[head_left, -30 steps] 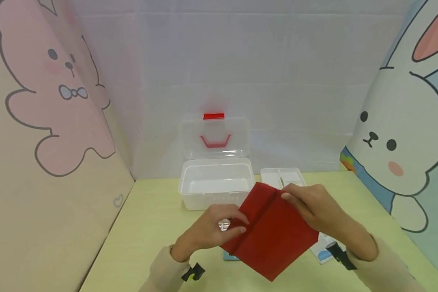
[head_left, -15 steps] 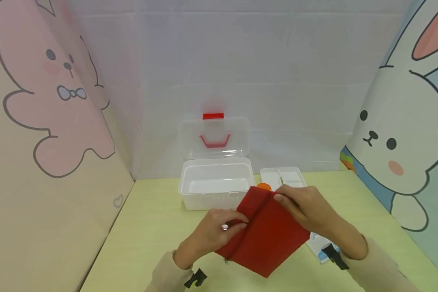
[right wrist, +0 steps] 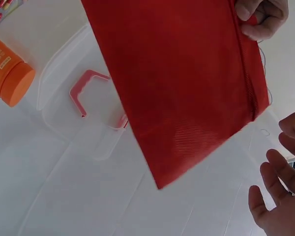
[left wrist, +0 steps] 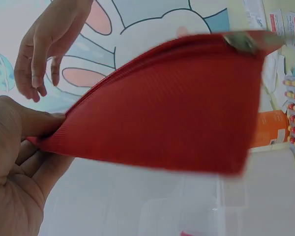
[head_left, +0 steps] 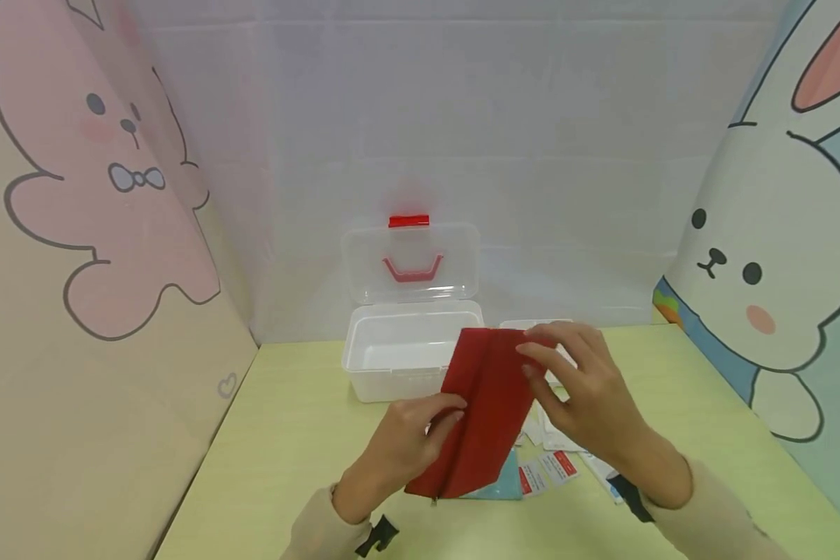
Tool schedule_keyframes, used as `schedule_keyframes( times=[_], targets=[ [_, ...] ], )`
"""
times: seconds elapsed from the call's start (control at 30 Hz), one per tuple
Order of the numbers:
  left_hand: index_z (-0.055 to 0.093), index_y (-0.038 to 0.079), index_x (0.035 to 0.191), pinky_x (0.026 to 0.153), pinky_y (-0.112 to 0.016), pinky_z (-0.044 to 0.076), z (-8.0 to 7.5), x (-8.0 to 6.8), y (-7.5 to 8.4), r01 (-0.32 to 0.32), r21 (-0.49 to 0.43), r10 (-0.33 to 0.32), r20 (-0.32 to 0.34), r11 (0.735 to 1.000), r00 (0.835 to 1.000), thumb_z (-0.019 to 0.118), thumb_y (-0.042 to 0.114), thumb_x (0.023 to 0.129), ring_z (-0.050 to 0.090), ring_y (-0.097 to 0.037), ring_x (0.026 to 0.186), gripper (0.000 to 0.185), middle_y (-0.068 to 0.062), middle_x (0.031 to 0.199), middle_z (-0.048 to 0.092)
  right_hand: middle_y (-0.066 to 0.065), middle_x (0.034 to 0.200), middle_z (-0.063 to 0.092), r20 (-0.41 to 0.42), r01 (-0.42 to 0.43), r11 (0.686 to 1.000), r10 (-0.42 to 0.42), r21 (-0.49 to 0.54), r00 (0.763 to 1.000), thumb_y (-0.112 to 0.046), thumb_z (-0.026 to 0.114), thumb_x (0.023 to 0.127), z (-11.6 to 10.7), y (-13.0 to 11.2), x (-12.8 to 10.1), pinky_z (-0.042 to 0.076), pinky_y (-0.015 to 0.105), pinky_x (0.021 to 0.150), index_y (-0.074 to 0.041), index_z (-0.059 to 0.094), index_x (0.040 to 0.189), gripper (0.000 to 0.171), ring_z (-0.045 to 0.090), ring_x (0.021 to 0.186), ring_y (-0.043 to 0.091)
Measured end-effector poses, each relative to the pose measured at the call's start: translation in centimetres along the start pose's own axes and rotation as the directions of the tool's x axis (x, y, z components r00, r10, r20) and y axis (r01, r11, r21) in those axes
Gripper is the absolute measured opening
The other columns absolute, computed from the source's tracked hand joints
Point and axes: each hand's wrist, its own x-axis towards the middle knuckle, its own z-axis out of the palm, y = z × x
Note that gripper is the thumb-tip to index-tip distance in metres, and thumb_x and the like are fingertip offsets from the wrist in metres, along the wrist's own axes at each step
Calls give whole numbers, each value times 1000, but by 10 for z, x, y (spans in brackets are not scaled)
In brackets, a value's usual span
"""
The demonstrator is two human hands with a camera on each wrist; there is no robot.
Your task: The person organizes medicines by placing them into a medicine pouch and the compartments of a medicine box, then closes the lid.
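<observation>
A flat red zip pouch (head_left: pixel 490 420) hangs tilted in front of me, its zipper running along one long side. My left hand (head_left: pixel 399 447) pinches its left edge near the zipper, between thumb and fingers, as the left wrist view also shows. Beside the pouch's upper right part is my right hand (head_left: pixel 595 393), fingers spread and loosely bent. In the right wrist view a gap shows between the right hand (right wrist: pixel 285 196) and the pouch (right wrist: pixel 172 88). What the pouch contains, if anything, cannot be seen.
Behind the pouch stands a clear plastic box (head_left: pixel 392 385), its lid (head_left: pixel 364 264) raised. A white tray (head_left: pixel 521 323) is partly hidden to its right. Nearby lie small red-and-white packets (head_left: pixel 558 467), a light-blue packet (head_left: pixel 507 482), an orange bottle (right wrist: pixel 7 69) and a capsule blister pack (left wrist: pixel 294 118).
My right hand has let go of the pouch's upper right edge and spread its fingers. The pouch has turned more upright in my left hand, uncovering packets on the table.
</observation>
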Motion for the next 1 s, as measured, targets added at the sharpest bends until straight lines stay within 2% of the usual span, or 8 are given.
schedule_keyframes(
  times=[0.13,0.23,0.37,0.5,0.67,0.9,1.0],
  targets=[
    [69,5,103,77,-23,58,0,0,2,41,47,-40,-23,998,999,71,5,87,71,-14,82,16,-4,94,74,12,110,66,-8,-33,999,33,7,999,-33,45,103,10,-12,-4,57,31,79,-5,67,99,36,60,99,26],
    [69,5,102,74,-21,58,1,1,2,61,100,-56,-56,993,997,72,6,87,70,-12,79,15,-3,92,73,11,110,66,42,-97,995,95,26,995,-33,47,100,23,-24,-11,59,39,71,-4,66,100,34,63,97,25],
    [69,6,101,70,-19,57,2,1,5,79,149,-65,-95,986,993,72,5,87,69,-10,75,14,-2,89,73,11,114,66,119,-151,988,147,31,982,-23,63,87,41,-38,-24,59,36,71,-4,63,101,23,67,98,25],
    [69,6,100,70,-19,57,2,1,10,98,159,-80,-120,982,990,71,3,87,69,-11,74,14,-2,88,73,12,117,66,167,-195,981,189,22,968,-17,75,73,54,-52,-34,59,30,68,-6,61,96,30,68,94,24],
    [70,4,99,69,-19,57,6,1,10,117,158,-95,-138,980,986,70,1,87,70,-11,73,12,-4,87,74,12,121,64,216,-256,966,244,29,945,-18,77,74,66,-62,-42,59,29,70,-7,60,100,33,69,89,22],
    [70,5,96,70,-18,57,13,0,8,115,152,-92,-149,982,985,68,3,88,69,-10,72,8,-2,84,73,13,119,66,172,-254,967,246,26,954,-6,71,73,78,-65,-46,59,32,68,-6,59,97,27,71,91,25],
    [70,6,96,69,-18,56,15,0,9,112,169,-85,-157,979,984,69,2,88,69,-10,71,9,-1,84,72,13,116,67,173,-270,963,267,-6,948,-4,73,73,80,-66,-45,58,31,65,-6,58,97,28,71,84,23]
  ],
)
